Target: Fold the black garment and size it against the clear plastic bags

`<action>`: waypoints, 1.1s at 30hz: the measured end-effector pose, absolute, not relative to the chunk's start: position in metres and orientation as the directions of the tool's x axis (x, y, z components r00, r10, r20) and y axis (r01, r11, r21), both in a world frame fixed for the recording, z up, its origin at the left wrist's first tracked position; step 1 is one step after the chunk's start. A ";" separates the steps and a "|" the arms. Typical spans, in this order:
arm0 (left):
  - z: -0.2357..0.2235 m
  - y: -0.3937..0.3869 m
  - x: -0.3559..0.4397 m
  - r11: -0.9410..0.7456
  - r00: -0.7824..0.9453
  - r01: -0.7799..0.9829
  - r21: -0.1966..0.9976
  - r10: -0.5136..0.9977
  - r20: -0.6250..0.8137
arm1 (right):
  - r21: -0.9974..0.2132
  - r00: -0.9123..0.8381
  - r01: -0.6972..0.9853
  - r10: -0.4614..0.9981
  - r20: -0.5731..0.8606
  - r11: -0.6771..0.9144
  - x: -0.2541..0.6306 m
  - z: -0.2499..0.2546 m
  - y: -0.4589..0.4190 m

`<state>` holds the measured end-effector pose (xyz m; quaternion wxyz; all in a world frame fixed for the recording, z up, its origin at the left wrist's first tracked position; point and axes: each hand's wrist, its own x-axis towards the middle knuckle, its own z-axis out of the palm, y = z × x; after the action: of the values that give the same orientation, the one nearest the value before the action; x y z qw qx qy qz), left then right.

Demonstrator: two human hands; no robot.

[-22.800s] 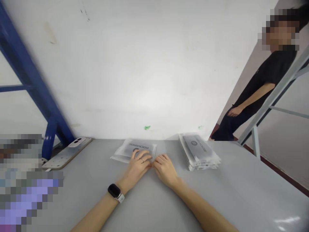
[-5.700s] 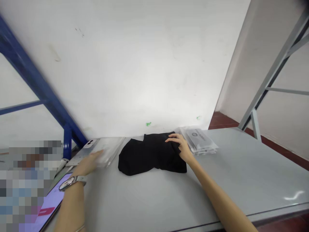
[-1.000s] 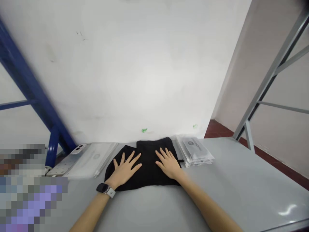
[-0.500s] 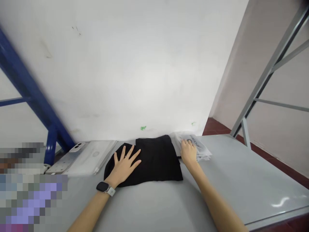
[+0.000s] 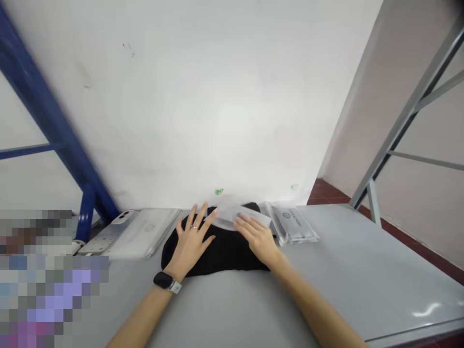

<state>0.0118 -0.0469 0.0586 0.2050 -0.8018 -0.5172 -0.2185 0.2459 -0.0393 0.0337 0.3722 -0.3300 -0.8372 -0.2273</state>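
A folded black garment (image 5: pixel 224 251) lies on the grey table (image 5: pixel 326 285) against the white wall. My left hand (image 5: pixel 192 239), with a ring and a watch on the wrist, rests on its left part with fingers spread. My right hand (image 5: pixel 255 237) lies on a translucent plastic bag (image 5: pixel 235 216) that sits across the top of the garment; whether the fingers grip it or only press on it is unclear. The left fingertips reach the bag's left end.
A stack of printed plastic bags (image 5: pixel 294 223) lies right of the garment. Left of it are flat clear bags (image 5: pixel 143 235) and a phone (image 5: pixel 108 229) with a white case. A blue steel frame (image 5: pixel 54 130) stands at left, a grey one (image 5: pixel 406 116) at right.
My right hand went to the stack on the right and came back with one plastic bag, now laid over the garment. My left hand shifted slightly up toward the bag.
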 end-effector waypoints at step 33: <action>0.057 -0.036 -0.003 -0.636 0.548 0.763 0.116 0.731 0.408 | 0.043 -0.531 0.692 0.468 0.706 0.720 0.231 0.025 -0.052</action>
<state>-0.0031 -0.0355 0.0570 0.0374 -0.8789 -0.4249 -0.2138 0.2314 -0.0517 0.0254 0.3473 -0.3374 -0.8599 -0.1612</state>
